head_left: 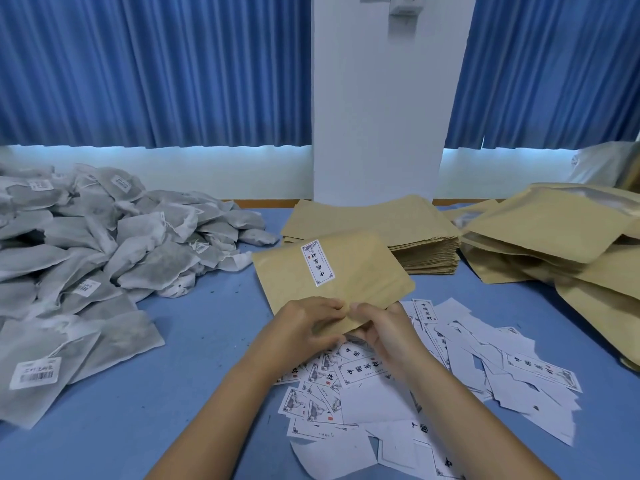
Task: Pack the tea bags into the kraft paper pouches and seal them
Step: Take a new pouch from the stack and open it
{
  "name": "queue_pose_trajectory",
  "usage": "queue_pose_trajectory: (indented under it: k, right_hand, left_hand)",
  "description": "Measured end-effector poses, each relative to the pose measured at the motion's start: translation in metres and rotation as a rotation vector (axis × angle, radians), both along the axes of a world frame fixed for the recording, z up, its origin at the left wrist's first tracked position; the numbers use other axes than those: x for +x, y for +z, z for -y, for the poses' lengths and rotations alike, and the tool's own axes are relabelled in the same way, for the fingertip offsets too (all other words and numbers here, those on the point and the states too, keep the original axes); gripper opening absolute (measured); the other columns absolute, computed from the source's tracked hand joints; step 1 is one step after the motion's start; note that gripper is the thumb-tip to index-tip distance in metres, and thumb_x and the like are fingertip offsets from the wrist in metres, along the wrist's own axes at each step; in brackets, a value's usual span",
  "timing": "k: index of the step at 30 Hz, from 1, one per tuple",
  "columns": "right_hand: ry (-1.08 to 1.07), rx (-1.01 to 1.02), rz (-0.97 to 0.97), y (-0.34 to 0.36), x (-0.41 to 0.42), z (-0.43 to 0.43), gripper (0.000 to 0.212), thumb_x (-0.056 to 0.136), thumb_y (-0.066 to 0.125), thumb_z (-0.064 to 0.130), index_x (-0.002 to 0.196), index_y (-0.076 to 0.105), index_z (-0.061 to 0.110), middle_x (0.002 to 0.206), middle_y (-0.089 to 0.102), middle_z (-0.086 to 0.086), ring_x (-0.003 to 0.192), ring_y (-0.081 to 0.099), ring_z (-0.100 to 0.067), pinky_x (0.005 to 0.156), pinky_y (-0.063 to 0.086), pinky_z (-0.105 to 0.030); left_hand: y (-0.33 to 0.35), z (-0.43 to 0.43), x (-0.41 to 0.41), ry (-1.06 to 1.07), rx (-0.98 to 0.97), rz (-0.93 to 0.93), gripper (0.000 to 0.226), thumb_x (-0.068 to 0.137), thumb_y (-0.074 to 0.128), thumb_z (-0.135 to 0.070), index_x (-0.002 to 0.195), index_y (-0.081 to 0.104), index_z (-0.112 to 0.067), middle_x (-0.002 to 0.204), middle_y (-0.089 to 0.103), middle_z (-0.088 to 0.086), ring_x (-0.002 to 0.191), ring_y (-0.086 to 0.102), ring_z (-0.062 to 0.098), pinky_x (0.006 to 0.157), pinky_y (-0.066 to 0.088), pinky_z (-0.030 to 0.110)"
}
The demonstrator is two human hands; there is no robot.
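A kraft paper pouch [346, 271] with a white printed label on its face is held above the blue table at centre. My left hand [301, 327] and my right hand [384, 330] both pinch its near edge, fingertips almost meeting at the middle. A big heap of grey tea bags [104, 258] with barcode stickers lies on the left. Behind the held pouch sits a flat stack of empty kraft pouches [391, 230]. A pile of bulkier kraft pouches [561, 244] lies at the right.
Loose white labels and backing scraps [415, 393] are scattered over the blue table [194, 327] under and right of my hands. A white pillar [381, 116] and blue curtains [156, 71] stand behind the table.
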State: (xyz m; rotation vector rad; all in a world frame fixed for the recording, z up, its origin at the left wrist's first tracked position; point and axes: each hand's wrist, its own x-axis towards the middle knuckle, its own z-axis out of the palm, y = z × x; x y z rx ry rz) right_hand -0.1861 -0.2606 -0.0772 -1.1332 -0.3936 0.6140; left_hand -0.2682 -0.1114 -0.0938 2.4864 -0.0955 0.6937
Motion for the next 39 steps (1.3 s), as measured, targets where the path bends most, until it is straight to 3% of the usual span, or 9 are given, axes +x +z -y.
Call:
queue_pose_trajectory:
  k: [7,13,16,24,27,30,33,35,39]
  right_hand:
    - [0.051,0.014,0.070,-0.001,0.001,0.002,0.018,0.089,0.049,-0.007,0.092,0.066,0.000,0.098,0.069,-0.027,0.090,0.068,-0.036,0.078,0.058,-0.041]
    - [0.199,0.012,0.167,-0.001,-0.008,0.001,0.026,0.081,0.066,-0.003,0.106,0.060,-0.006,0.095,0.069,-0.022,0.088,0.068,-0.032,0.080,0.056,-0.040]
    - [0.068,0.021,0.266,0.014,-0.018,-0.004,0.027,0.085,0.059,-0.013,0.108,0.057,0.002,0.101,0.069,-0.012,0.093,0.068,-0.022,0.079,0.057,-0.033]
    - [0.099,0.710,0.359,0.129,-0.037,-0.036,0.029,0.086,0.045,-0.013,0.099,0.057,0.009,0.082,0.070,0.004,0.079,0.065,-0.006,0.070,0.052,-0.020]
    - [0.026,0.759,0.175,0.125,-0.031,-0.046,0.028,0.087,0.043,-0.017,0.093,0.057,0.007,0.075,0.070,0.000,0.073,0.067,-0.008,0.067,0.053,-0.020]
    - [-0.139,0.507,-0.074,0.077,-0.021,-0.056,0.026,0.092,0.041,-0.012,0.090,0.056,0.009,0.069,0.066,-0.001,0.067,0.063,-0.008,0.059,0.054,-0.020]
    - [-0.192,0.351,-0.211,0.027,-0.015,-0.056,0.024,0.094,0.042,-0.010,0.108,0.057,0.003,0.083,0.062,-0.010,0.075,0.059,-0.013,0.070,0.055,-0.024]
    - [-0.161,0.408,-0.246,0.018,-0.013,-0.055,0.030,0.093,0.043,-0.011,0.118,0.055,0.001,0.094,0.065,-0.013,0.083,0.063,-0.016,0.072,0.056,-0.024]
    - [-0.027,0.579,-0.110,0.035,-0.007,-0.050,0.027,0.087,0.055,0.002,0.110,0.069,0.008,0.116,0.067,-0.011,0.109,0.063,-0.018,0.089,0.053,-0.026]
  left_hand:
    - [0.004,-0.001,-0.004,-0.065,-0.089,0.011,0.037,0.078,0.076,-0.025,0.114,0.070,-0.018,0.124,0.064,-0.009,0.111,0.056,-0.008,0.095,0.041,0.009]
    - [0.010,0.012,-0.006,0.070,0.215,0.181,0.019,0.081,0.070,-0.008,0.100,0.073,-0.004,0.096,0.069,0.008,0.089,0.065,0.023,0.071,0.056,0.040]
    - [0.029,0.028,-0.011,0.182,0.241,0.328,0.012,0.084,0.065,-0.006,0.083,0.069,0.005,0.081,0.064,0.013,0.073,0.062,0.026,0.054,0.053,0.039]
    - [0.162,0.018,-0.017,0.167,0.487,1.013,0.018,0.089,0.054,0.007,0.072,0.062,0.011,0.107,0.065,0.025,0.108,0.051,0.032,0.097,0.041,0.030]
    - [0.154,0.002,0.002,0.160,0.489,0.785,0.017,0.094,0.052,-0.004,0.094,0.065,0.008,0.125,0.060,0.014,0.122,0.050,0.025,0.104,0.035,0.022]
    - [0.098,-0.010,0.016,0.238,0.568,0.461,0.033,0.098,0.045,-0.025,0.125,0.061,-0.017,0.135,0.054,-0.005,0.125,0.045,0.007,0.095,0.027,0.000]
    - [0.062,-0.006,0.018,0.158,0.585,0.202,0.017,0.084,0.067,-0.006,0.101,0.069,-0.004,0.118,0.066,0.008,0.114,0.061,0.024,0.084,0.052,0.028]
    - [0.051,-0.003,0.018,0.114,0.657,0.298,0.014,0.075,0.076,0.001,0.087,0.067,0.002,0.112,0.068,0.017,0.105,0.064,0.034,0.077,0.056,0.041]
    - [0.067,0.013,0.019,0.303,0.575,0.632,0.015,0.090,0.056,-0.015,0.102,0.050,-0.020,0.130,0.057,0.021,0.112,0.058,0.036,0.094,0.042,0.053]
